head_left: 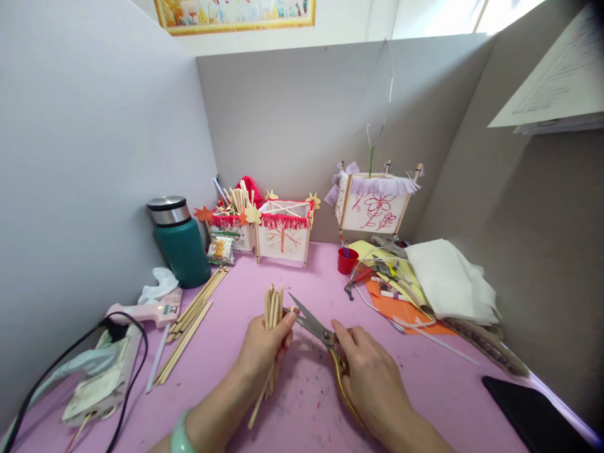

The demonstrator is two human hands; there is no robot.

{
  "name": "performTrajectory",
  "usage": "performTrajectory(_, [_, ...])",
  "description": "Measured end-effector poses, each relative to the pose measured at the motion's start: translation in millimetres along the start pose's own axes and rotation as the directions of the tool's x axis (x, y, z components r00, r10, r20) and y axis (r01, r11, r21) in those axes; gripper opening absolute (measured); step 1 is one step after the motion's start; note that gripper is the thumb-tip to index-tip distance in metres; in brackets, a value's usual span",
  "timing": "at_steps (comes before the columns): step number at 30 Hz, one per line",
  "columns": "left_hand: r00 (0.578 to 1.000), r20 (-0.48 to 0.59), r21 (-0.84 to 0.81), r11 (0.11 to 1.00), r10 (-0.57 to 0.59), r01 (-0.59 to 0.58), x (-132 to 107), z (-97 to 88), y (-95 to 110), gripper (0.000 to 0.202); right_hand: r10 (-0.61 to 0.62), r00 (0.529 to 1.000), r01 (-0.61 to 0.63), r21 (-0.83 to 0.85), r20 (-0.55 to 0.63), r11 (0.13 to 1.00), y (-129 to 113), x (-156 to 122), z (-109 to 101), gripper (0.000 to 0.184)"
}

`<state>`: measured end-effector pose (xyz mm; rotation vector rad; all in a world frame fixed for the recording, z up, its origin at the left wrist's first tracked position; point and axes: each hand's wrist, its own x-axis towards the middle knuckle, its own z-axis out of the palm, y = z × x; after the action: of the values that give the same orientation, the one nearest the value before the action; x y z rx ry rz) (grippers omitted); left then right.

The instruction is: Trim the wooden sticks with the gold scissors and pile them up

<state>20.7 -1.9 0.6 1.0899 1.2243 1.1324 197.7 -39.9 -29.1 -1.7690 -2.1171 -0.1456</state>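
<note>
Bamboo sticks stand bunched upright in my left hand, fist wrapped tight round them, over the middle of the pink table towards its near edge. My right hand grips the gold handles of the scissors, blades parted, tips right at the bundle.

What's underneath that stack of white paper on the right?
A yellow sheet and an orange sheet stick out from under the white paper; anything further beneath is covered.
</note>
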Motion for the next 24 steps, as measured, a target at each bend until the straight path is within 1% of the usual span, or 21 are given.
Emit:
performTrajectory(4, [1.0,-0.012,0.058,0.998,0.017,-0.016,1.9,-2.5,-1.2,0.051,-0.016,1.0,0.016,-0.007,-0.014,1.0,0.5,-0.5,1.6,0.043])
performTrajectory(9, [0.999,-0.014,0.092,0.995,0.033,-0.032,1.6,-4.6,-2.2,0.052,-0.035,0.999,0.034,-0.012,-0.011,0.999,1.9,0.0,0.4,0.04])
performTrajectory(11, [0.999,-0.02,0.088,0.996,0.028,-0.026,0.9,-4.6,-2.0,0.049,-0.033,0.999,0.033,-0.014,0.008,0.999,2.5,0.4,-1.8,0.038])
performTrajectory(14, [1.0,-0.006,0.072,0.997,0.015,-0.015,-0.1,-3.6,-0.9,0.044,-0.018,0.998,0.018,-0.005,0.057,1.0,3.6,0.8,-5.2,0.028])
performTrajectory(17, [1.0,0.021,0.034,0.999,0.01,-0.011,-0.3,-2.8,1.1,0.046,0.012,0.997,-0.014,0.023,0.08,1.0,5.3,1.7,-5.9,0.024])
performTrajectory(19, [0.999,0.043,-0.018,1.0,-0.008,0.009,-0.2,-3.0,2.6,0.041,0.035,0.997,-0.038,0.04,0.073,0.998,7.0,3.0,-4.9,0.026])
performTrajectory(21, [0.997,0.07,-0.066,0.997,-0.028,0.032,-0.1,-3.7,3.5,0.031,0.049,0.996,-0.053,0.048,0.069,0.997,8.5,4.5,-3.4,0.029])
performTrajectory(24, [0.992,0.107,-0.105,0.991,-0.07,0.081,-0.4,-4.9,2.5,0.021,0.036,0.998,-0.039,0.074,0.051,0.997,9.8,5.4,-1.3,0.033])
